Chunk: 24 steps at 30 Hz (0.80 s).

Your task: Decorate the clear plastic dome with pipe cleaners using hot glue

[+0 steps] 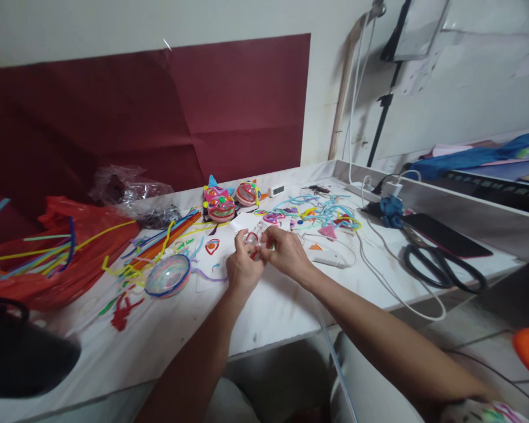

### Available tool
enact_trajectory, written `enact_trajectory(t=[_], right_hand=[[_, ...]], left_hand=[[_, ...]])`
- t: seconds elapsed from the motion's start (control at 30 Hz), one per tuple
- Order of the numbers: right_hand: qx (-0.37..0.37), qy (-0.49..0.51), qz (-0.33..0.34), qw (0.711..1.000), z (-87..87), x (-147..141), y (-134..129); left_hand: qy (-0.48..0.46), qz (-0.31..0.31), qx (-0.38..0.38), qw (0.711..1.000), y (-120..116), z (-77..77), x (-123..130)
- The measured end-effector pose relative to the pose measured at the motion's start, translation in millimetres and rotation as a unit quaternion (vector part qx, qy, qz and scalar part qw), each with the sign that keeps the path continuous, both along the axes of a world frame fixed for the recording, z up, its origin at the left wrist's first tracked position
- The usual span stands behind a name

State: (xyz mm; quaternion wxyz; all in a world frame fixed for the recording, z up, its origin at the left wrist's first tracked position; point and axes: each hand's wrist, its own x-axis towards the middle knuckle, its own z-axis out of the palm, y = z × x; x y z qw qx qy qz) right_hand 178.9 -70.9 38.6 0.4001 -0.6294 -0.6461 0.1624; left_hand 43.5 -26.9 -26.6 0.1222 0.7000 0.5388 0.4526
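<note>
White tabletop (282,317) before a maroon wall sheet (251,106). At left, a red plastic bag (101,258) holds coloured pipe cleaners (53,258); beside it stands a transparent bowl (168,276) with a blue-bound rim. Near the middle, the half-curled left hand (244,264) and the pinching right hand (286,249) hold a small, red-trimmed clear piece (252,238) between them. White surface extends from the wrists to the front edge; a raised border (445,202) bounds the right rear.

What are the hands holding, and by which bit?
The left hand and right hand hold a small clear red-edged piece, seemingly by its edges; the exact spots are hidden.
</note>
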Motion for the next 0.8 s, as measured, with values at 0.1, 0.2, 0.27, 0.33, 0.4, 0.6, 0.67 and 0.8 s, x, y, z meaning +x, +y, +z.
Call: enact_trajectory(t=[0.1, 0.2, 0.27, 0.33, 0.4, 0.6, 0.67, 0.8], right_hand=[[-0.012, 0.036, -0.020, 0.999, 1.7, -0.5, 1.4], [-0.038, 0.073, -0.037, 0.996, 5.8, -0.1, 3.3], [-0.054, 0.091, -0.045, 0.993, 8.6, 0.0, 5.3], [-0.070, 0.105, -0.051, 0.991, 10.6, -0.2, 7.7], [-0.085, 0.119, -0.053, 0.988, 11.6, -0.8, 10.5], [-0.108, 0.135, -0.061, 0.983, 9.2, -1.8, 18.2], [-0.112, 0.135, -0.064, 0.982, 8.1, -1.9, 20.0], [-0.113, 0.133, -0.061, 0.983, 7.9, -2.2, 21.6]], left_hand=[[-0.003, -0.022, -0.016, 1.000, -1.6, 2.1, -0.7], [-0.002, -0.015, -0.017, 1.000, -2.7, 3.5, -0.5], [0.006, -0.006, -0.013, 1.000, -3.0, 3.9, 0.2], [0.015, 0.002, -0.008, 1.000, -2.9, 4.1, 0.7], [0.021, 0.004, -0.007, 1.000, -2.8, 4.3, 0.9], [0.024, 0.004, -0.003, 1.000, -3.0, 4.5, -0.1], [0.024, -0.004, 0.001, 1.000, -2.9, 4.3, -0.5], [0.019, -0.016, 0.005, 1.000, -0.8, 2.8, -0.8]])
